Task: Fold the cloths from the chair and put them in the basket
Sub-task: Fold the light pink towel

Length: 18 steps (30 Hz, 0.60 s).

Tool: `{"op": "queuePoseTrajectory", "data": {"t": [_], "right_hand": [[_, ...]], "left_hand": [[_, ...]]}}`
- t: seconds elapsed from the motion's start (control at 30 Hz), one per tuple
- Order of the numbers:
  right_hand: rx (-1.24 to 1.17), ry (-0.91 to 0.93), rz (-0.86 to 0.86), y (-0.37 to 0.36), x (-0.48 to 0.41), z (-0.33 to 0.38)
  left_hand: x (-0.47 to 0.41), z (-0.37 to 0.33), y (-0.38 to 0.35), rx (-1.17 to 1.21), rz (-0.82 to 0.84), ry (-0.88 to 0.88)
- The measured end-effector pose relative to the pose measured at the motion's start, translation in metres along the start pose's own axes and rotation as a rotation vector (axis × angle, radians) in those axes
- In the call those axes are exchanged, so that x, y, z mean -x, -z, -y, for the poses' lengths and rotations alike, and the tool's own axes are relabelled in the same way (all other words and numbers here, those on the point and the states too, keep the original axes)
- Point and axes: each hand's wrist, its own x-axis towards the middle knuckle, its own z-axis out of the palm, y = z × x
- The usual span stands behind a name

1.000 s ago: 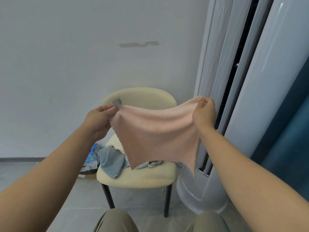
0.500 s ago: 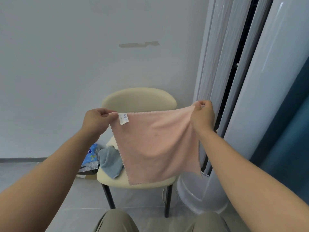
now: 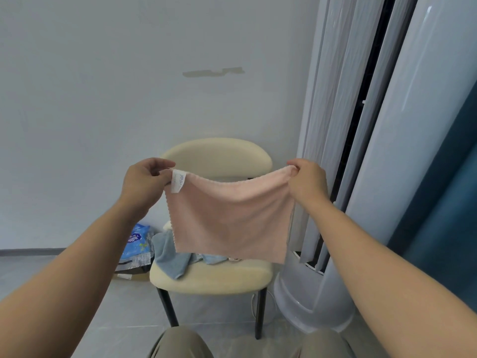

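A pink cloth (image 3: 232, 218) hangs spread out in the air in front of a cream chair (image 3: 219, 156). My left hand (image 3: 144, 182) pinches its top left corner, where a white label hangs. My right hand (image 3: 307, 180) pinches the top right corner. The top edge sags a little between the hands. A blue cloth (image 3: 170, 257) lies crumpled on the chair seat, partly hidden behind the pink one. No basket is in view.
A tall white floor-standing air conditioner (image 3: 387, 177) stands right of the chair. A blue-and-white plastic packet (image 3: 136, 244) lies on the floor left of the chair, against the white wall. My knees (image 3: 180, 342) show at the bottom edge.
The cloth went from hanging diagonally to hanging square, with the label turned toward me. Its lower edge has risen, so the blue cloth on the seat shows below it.
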Motion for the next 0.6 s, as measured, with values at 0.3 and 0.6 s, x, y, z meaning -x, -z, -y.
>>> {"op": "queuePoseTrajectory", "data": {"t": [0.3, 0.6], "right_hand": [[-0.405, 0.016, -0.466, 0.011, 0.015, 0.01], [-0.752, 0.108, 0.009, 0.016, 0.004, 0.075]], "left_hand": [[0.018, -0.027, 0.017, -0.271, -0.173, -0.419], [0.038, -0.101, -0.018, 0.194, 0.092, -0.464]]}}
